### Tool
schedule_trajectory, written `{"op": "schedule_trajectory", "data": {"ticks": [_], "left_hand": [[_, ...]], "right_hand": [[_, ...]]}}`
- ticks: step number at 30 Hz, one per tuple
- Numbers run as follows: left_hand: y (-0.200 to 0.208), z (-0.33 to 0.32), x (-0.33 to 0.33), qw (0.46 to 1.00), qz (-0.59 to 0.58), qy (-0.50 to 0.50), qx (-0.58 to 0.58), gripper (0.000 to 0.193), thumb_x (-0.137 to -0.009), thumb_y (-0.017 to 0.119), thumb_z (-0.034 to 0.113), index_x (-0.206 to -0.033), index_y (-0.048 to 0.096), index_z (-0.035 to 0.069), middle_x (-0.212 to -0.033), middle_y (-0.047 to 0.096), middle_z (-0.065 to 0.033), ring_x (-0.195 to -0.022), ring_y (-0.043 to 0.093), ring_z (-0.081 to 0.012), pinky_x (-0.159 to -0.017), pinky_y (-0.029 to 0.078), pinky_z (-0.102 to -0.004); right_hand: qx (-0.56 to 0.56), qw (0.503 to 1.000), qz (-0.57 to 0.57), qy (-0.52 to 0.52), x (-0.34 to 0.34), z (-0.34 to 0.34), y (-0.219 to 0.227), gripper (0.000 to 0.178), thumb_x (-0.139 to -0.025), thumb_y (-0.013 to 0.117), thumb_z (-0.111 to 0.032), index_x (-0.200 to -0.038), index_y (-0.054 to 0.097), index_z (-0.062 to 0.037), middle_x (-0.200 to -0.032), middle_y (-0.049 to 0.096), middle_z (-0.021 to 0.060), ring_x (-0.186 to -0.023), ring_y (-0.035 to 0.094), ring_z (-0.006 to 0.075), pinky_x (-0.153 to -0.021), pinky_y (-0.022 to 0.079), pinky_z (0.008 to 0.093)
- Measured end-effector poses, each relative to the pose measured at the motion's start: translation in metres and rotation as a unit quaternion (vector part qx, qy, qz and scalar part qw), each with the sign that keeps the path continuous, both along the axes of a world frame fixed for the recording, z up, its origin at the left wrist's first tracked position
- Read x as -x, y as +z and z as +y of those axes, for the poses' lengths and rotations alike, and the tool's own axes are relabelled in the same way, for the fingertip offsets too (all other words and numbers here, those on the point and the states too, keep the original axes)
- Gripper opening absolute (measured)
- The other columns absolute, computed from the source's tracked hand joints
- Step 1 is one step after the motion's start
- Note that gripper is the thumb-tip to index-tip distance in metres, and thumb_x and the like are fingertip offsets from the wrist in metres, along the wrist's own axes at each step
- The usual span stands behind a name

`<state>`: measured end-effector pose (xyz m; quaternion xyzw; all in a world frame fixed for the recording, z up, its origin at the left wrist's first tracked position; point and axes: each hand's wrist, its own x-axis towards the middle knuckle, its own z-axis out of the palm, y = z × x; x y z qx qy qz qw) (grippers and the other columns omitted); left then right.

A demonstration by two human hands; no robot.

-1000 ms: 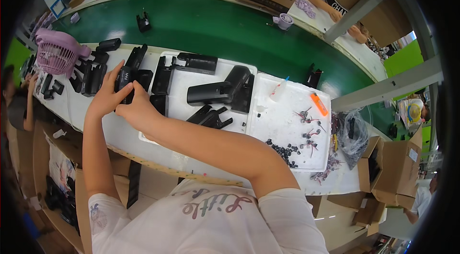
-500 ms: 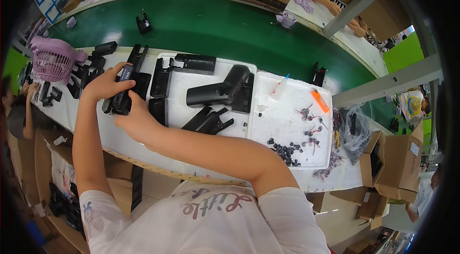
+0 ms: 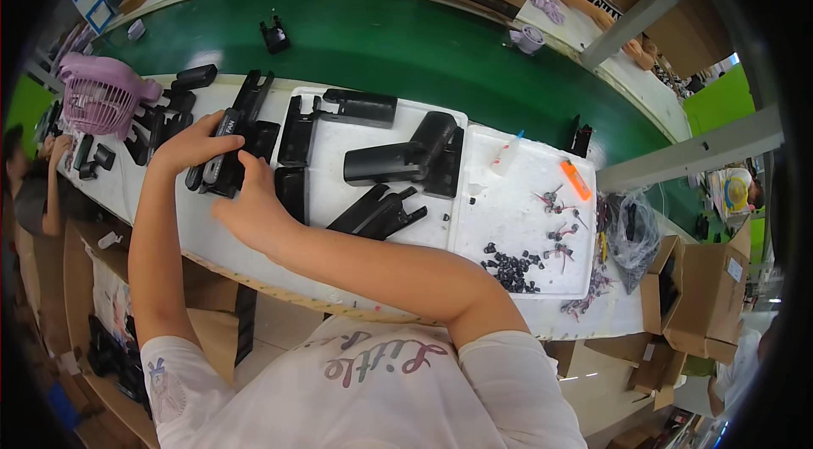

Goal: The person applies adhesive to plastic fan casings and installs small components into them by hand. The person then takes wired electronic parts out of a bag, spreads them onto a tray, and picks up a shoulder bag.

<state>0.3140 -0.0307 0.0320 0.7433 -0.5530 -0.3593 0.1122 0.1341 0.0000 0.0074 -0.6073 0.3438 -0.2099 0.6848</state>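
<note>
At the white table, a black casing runs lengthwise forward-right.

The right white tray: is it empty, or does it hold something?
Not empty: in the right white tray I see a heap of small black parts, some wired pieces and a blue-tipped bottle.

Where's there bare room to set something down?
The green surface is bare between the pronged black part and the lilac cup-shaped piece. The right white tray has room between the bottle and the small black pieces. It's crowded with black housings around the left hand and right hand, and beside the purple slotted housing.
</note>
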Motion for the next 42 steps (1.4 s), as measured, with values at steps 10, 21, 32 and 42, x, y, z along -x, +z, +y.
{"op": "schedule_trajectory", "data": {"ticks": [10, 21, 32, 42], "left_hand": [[0.007, -0.004, -0.009, 0.995, 0.024, 0.049, -0.084, 0.061, -0.078, 0.062, 0.041, -0.121, 0.046, 0.002, -0.103, 0.057, -0.0108, -0.095, 0.052, -0.0179, -0.082, 0.043, -0.0303], [0.007, 0.003, -0.011, 0.997, -0.008, 0.057, -0.058, 0.068, -0.072, 0.064, 0.049, -0.116, 0.051, -0.001, -0.101, 0.059, -0.0129, -0.091, 0.055, -0.0191, -0.08, 0.043, -0.0287], [-0.006, 0.015, -0.024, 0.993, 0.065, 0.075, -0.059, 0.056, -0.079, 0.061, 0.035, -0.122, 0.046, 0.001, -0.109, 0.056, -0.0106, -0.104, 0.051, -0.0181, -0.092, 0.038, -0.029], [-0.027, 0.05, -0.015, 0.969, 0.153, 0.181, 0.073, 0.053, -0.078, 0.063, 0.029, -0.119, 0.048, -0.002, -0.101, 0.057, -0.0085, -0.094, 0.054, -0.0171, -0.083, 0.042, -0.0289]], "right_hand": [[-0.008, 0.999, -0.002, -0.048, 0.001, -0.003, -0.005, 0.075, -0.071, 0.06, -0.014, -0.134, 0.021, 0.0022, -0.134, 0.024, 0.0217, -0.127, 0.028, 0.0317, -0.102, 0.031, 0.035], [0.022, 1.0, -0.01, -0.015, -0.007, 0.003, -0.017, 0.076, -0.072, 0.059, -0.013, -0.135, 0.019, 0.0013, -0.134, 0.026, 0.0215, -0.127, 0.028, 0.0328, -0.104, 0.029, 0.0363], [-0.082, 0.996, -0.032, -0.025, -0.019, -0.006, -0.009, 0.08, -0.069, 0.064, -0.015, -0.137, 0.023, -0.004, -0.133, 0.022, 0.0296, -0.124, 0.031, 0.04, -0.1, 0.035, 0.0404], [-0.123, 0.992, 0.014, -0.014, -0.024, -0.011, -0.006, 0.08, -0.066, 0.067, -0.022, -0.136, 0.031, -0.0072, -0.136, 0.018, 0.0245, -0.125, 0.03, 0.0384, -0.096, 0.039, 0.0374]]}}
